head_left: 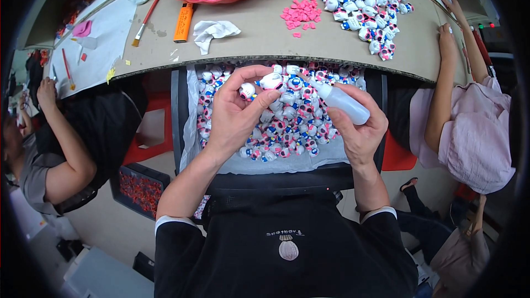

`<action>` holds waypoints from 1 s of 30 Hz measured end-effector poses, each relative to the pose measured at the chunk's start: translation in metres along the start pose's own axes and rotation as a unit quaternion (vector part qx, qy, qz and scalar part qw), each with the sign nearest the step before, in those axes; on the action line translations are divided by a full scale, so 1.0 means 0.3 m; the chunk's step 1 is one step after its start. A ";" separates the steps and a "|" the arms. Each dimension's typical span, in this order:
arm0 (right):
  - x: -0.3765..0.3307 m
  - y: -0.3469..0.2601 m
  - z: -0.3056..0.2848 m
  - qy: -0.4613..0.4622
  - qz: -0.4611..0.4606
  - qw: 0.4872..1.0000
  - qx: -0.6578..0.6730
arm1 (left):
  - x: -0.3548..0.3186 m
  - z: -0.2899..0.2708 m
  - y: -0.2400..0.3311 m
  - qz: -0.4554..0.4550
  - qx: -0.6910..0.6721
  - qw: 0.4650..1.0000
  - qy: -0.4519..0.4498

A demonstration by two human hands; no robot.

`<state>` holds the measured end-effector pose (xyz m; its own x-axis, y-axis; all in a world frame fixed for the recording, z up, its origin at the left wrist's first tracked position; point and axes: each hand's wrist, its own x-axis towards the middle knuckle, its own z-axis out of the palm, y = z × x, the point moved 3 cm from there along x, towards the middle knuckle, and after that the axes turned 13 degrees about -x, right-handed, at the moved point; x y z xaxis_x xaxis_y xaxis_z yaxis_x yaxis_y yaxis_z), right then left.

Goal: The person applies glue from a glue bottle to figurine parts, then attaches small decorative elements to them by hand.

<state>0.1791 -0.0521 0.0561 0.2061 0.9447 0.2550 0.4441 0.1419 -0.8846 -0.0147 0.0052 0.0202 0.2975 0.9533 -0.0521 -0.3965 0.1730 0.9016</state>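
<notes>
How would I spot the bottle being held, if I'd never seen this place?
Find the black tray of small white figurines at the near edge of the brown table. Over the tray's right side, the person's right hand holds the bottle. It is smooth, whitish and translucent, plainly larger than any of those painted figurines.

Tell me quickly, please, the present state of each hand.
Left hand: closed, pinching a small white figurine between thumb and finger.
Right hand: closed around a translucent squeeze bottle.

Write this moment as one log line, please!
Left hand: holds white figurine; right hand: holds white squeeze bottle; below: piled figurines in black tray; table: pink pieces
</notes>
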 end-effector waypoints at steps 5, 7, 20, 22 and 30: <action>0.005 -0.009 -0.002 -0.028 -0.040 0.997 -0.066 | 0.003 -0.001 -0.004 0.004 0.026 1.000 -0.007; 0.003 -0.011 -0.001 -0.036 -0.034 0.996 -0.072 | 0.003 0.005 -0.003 0.018 0.019 1.000 -0.010; 0.004 -0.010 0.022 -0.065 -0.025 0.996 -0.057 | 0.003 0.004 -0.014 -0.018 -0.008 1.000 -0.009; 0.007 -0.013 0.024 -0.069 -0.017 0.996 -0.059 | 0.004 0.004 -0.011 -0.005 0.009 1.000 -0.011; 0.006 -0.013 0.019 -0.060 0.021 0.997 -0.054 | 0.005 -0.002 -0.006 -0.005 0.010 1.000 0.002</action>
<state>0.1728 -0.0492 0.0578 0.1245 0.9785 0.1646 0.5303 0.0746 -0.8445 -0.0139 0.0066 0.0183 0.2977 0.9526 -0.0624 -0.3767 0.1772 0.9092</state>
